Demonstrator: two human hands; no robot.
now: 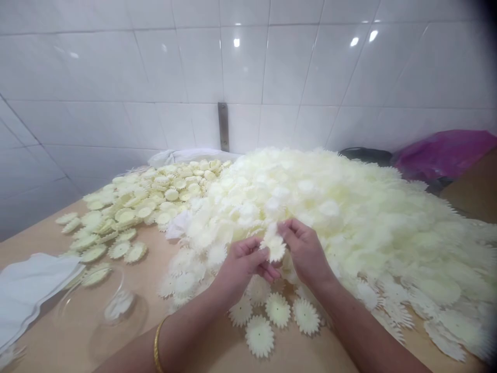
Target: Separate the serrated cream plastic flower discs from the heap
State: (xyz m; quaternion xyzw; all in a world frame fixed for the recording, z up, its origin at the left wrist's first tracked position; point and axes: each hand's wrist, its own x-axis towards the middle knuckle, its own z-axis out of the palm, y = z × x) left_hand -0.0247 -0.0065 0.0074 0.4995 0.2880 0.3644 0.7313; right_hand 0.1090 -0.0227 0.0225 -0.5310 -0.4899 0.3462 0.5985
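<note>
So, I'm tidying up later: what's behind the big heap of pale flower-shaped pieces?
Behind the heap rises a tiled wall; at the right, a purple sheet and a dark object show partly. Anything low behind the heap's middle is covered.

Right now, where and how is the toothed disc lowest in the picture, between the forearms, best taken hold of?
Probably by the near rim of that toothed disc, in a light pinch coming low from the wearer's side. It looks thin and lies flat on the table, so its edge offers the likeliest grip, and other discs lie beyond it, crowding the far side.
</note>
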